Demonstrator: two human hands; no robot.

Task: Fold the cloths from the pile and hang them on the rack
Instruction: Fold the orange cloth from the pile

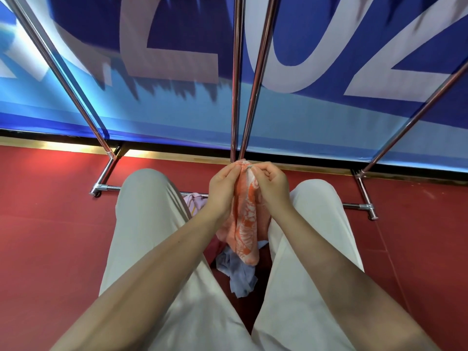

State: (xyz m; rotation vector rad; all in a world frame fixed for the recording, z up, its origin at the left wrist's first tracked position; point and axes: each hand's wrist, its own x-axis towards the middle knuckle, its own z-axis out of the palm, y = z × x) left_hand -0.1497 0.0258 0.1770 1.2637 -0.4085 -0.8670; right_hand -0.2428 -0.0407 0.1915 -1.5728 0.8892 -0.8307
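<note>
Left hand (222, 184): pinches the top edge of the orange cloth (244, 224).
Right hand (271, 183): pinches the same edge, just beside the left.
Orange cloth: one, hanging from both hands between the knees.
Pile: a blue cloth (236, 273) and a pink cloth (193, 202) on the red floor (50, 224).
Rack (238, 97): chrome, four upright bars in view, beyond the hands.
Banner (177, 34): large pale characters, "202" readable.

An orange patterned cloth (245, 219) is pinched at its top edge by the left hand (224, 187) and the right hand (271, 184), close together. It hangs between the knees, above a bluish cloth (239, 273) on the red floor (50, 236). The metal rack (249, 79) is seen just beyond, before a blue banner (164, 105).
</note>
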